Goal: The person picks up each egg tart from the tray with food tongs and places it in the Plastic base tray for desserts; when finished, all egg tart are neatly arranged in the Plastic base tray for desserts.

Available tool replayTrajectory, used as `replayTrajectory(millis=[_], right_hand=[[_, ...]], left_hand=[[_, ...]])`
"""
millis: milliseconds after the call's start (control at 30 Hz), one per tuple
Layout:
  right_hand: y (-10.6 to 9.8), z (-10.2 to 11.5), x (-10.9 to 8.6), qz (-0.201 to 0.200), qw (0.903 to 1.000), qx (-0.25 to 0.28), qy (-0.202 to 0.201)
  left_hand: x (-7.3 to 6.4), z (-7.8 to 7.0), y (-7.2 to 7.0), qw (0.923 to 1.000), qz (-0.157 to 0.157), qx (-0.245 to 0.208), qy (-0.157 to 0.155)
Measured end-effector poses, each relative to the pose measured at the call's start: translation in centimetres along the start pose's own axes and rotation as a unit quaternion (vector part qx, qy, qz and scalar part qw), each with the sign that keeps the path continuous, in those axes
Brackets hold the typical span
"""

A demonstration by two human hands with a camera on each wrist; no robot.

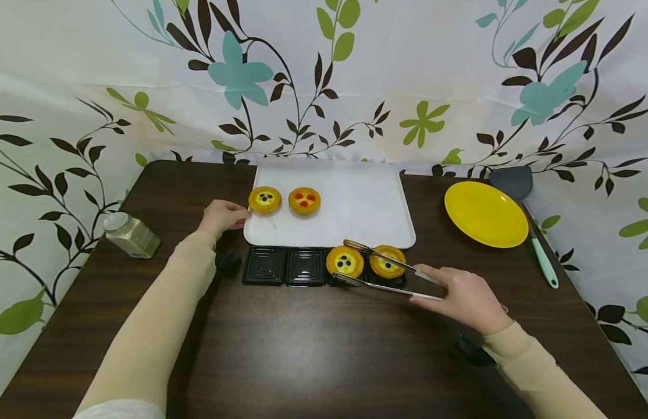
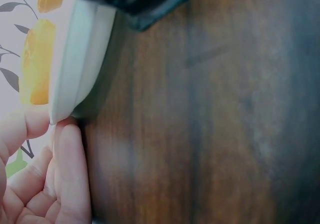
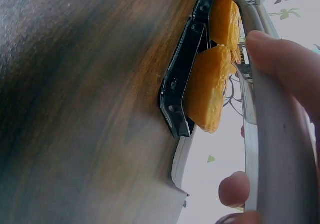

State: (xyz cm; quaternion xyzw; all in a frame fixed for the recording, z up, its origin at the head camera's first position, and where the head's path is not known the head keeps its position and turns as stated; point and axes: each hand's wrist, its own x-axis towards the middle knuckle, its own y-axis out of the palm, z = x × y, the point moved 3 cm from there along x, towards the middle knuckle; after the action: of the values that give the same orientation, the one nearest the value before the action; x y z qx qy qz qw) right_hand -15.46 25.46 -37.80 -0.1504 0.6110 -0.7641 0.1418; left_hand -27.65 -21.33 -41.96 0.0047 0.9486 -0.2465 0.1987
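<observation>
My left hand (image 1: 223, 217) pinches the left edge of a white tray (image 1: 355, 203), thumb on top and fingers under the rim (image 2: 62, 104). Two tarts lie on the tray: one with blue dots (image 1: 264, 199) and one with red dots (image 1: 305, 201). In my right hand (image 1: 462, 294) is a pair of metal tongs (image 1: 402, 266), arms spread. Their tips reach over the blue-dotted tart (image 1: 345, 262) in a black plastic tray (image 1: 263, 266). Another blue-dotted tart (image 1: 388, 262) sits in its right end compartment, overlapped by the tongs in the head view.
A yellow plate (image 1: 483, 214) stands at the right, partly over a dark spatula with a green handle (image 1: 544, 262). At the far left is a glass jar (image 1: 131, 234) with a pale lid. A leaf-patterned cloth (image 1: 324, 75) hangs behind the dark wooden table (image 1: 303, 349).
</observation>
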Motion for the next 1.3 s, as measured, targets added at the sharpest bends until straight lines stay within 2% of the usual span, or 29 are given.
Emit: replayTrajectory(millis=[200, 567, 1000, 1300], right_hand=[[0.03, 0.0, 0.0, 0.004, 1.0, -0.007, 0.003], [0.15, -0.21, -0.07, 0.004, 0.9998, -0.018, 0.005], [0.27, -0.63, -0.34, -0.006, 0.9998, -0.021, 0.001], [0.15, -0.66, -0.46, -0.007, 0.9998, -0.019, 0.006]], left_hand=[[0.5, 0.32, -0.01, 1.0, -0.001, 0.003, 0.001], [0.51, 0.27, 0.03, 1.0, -0.001, 0.002, 0.002], [-0.11, 0.01, 0.06, 1.0, 0.001, 0.001, 0.008], [0.01, 0.1, 0.07, 1.0, 0.001, 0.001, 0.006]])
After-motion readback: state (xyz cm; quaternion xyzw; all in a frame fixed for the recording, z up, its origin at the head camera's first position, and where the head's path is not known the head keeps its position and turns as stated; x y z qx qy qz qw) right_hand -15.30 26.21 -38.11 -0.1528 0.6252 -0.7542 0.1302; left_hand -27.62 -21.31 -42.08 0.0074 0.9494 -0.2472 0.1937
